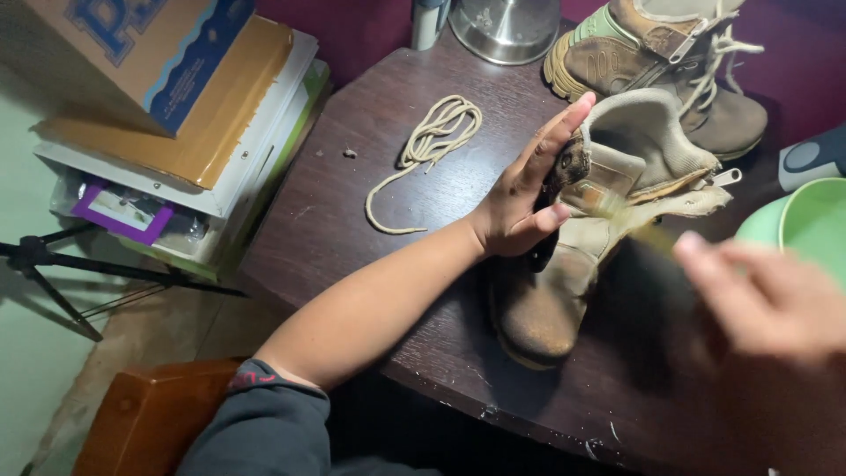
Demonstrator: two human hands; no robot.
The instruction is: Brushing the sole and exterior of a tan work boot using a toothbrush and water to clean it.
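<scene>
My left hand (520,198) grips the ankle of a worn tan boot (564,282) that stands on the dark wooden table (352,203), its toe towards me and its laces out. My right hand (767,295) is blurred at the right and holds a thin brush-like tool (630,220) against the boot's open tongue; the tool is too blurred to make out. A loose beige shoelace (427,145) lies coiled on the table, left of the boot.
A second tan boot (661,70) with laces stands at the back right. A metal pot base (507,26) is behind, and a green bowl (797,225) at the right edge. Boxes and books (176,115) are stacked at the left, with a tripod (62,273) on the floor.
</scene>
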